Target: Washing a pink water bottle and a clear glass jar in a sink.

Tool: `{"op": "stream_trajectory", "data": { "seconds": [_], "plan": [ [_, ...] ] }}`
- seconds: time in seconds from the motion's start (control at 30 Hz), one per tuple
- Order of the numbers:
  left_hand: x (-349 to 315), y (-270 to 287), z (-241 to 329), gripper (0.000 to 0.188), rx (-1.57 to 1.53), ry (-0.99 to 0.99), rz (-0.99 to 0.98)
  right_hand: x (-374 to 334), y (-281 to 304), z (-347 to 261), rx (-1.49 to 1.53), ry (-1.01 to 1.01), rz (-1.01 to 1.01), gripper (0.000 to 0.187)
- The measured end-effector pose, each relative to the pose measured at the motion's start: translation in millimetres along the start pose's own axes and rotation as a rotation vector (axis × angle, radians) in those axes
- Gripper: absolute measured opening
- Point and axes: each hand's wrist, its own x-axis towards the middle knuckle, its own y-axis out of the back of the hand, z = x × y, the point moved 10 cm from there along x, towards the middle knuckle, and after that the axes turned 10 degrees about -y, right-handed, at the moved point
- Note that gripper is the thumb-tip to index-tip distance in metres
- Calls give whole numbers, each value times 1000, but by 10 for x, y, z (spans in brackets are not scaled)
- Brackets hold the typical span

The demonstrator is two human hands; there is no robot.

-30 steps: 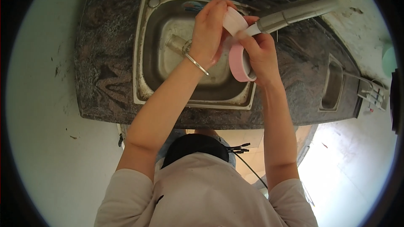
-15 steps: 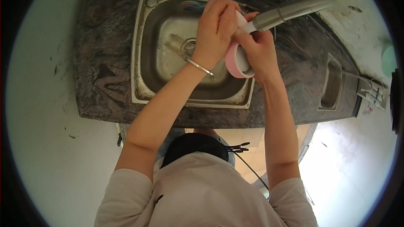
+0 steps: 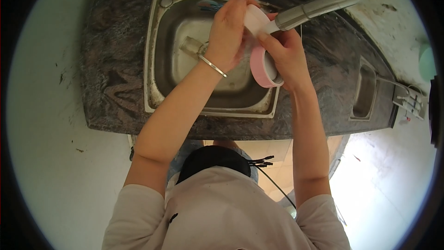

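Under the tap (image 3: 319, 9), both hands are at a pink-and-white hollow thing whose kind I cannot make out. Its pink ring-shaped end (image 3: 262, 68) faces down toward me, and a pale white part (image 3: 255, 20) shows between my hands. My right hand (image 3: 287, 55) is closed round its right side, thumb over the pale part. On the other side, my left hand (image 3: 227, 30), with a silver bangle at the wrist, curls against the white part; most of its fingers are hidden. Below them in the metal sink (image 3: 150, 74), a clear glass-like vessel (image 3: 190, 46) lies near the drain.
Dark patterned stone countertop (image 3: 111, 69) surrounds the sink. A smaller metal basin (image 3: 364, 92) is set in at the right, beside a white wall fitting with cables (image 3: 409, 102). A blue item (image 3: 209, 6) shows at the sink's back wall.
My left hand has shifted slightly left, uncovering more of the white part. The pink end has moved a little right and tilted. My right hand keeps its grip.
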Motion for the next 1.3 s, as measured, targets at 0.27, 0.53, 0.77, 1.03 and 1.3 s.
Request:
{"op": "stream_trajectory", "data": {
  "seconds": [0.27,0.53,0.77,1.03,1.3],
  "plan": [
    [71,72,117,26,316,-205,-67,70,-80,15,-17,-49,-45,36],
    [111,105,248,26,332,-321,-27,123,-144,-2,-5,-36,-71,38],
    [-65,0,-189,28,-343,366,155,92,-63,13,43,-5,-54,34],
    [179,75,163,28,240,-210,-28,168,-68,-61,17,-5,-23,35],
    [111,156,-83,28,-44,-16,91,181,-126,-86,-21,3,-48,35]
  ]
}}
